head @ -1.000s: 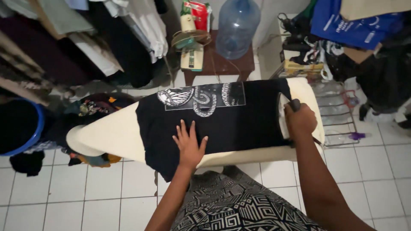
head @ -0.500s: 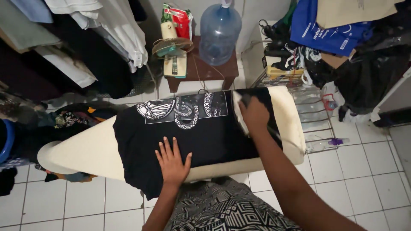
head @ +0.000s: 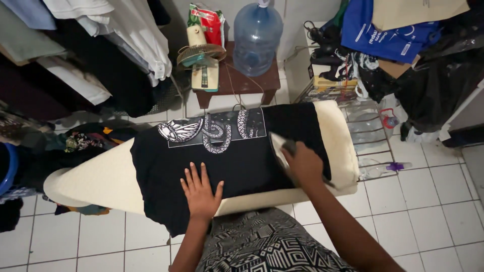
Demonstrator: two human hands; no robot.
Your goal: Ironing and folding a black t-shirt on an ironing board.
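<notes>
A black t-shirt (head: 237,161) with a white and grey snake print lies spread over a cream ironing board (head: 96,181). My left hand (head: 200,191) rests flat on the shirt's near part, fingers apart. My right hand (head: 302,163) grips the handle of a clothes iron (head: 279,146), whose pale soleplate edge shows just left of my knuckles, on the shirt's right half. Most of the iron is hidden under my hand.
Behind the board stands a small wooden table (head: 247,83) with a big blue water bottle (head: 257,35), a small fan (head: 201,58) and a snack bag. Clothes hang at the left. A wire rack (head: 368,136) and piled bags stand at the right. White floor tiles surround the board.
My right hand has slid the iron leftward across the shirt, from the board's right end toward the middle. My left hand has stayed flat on the shirt.
</notes>
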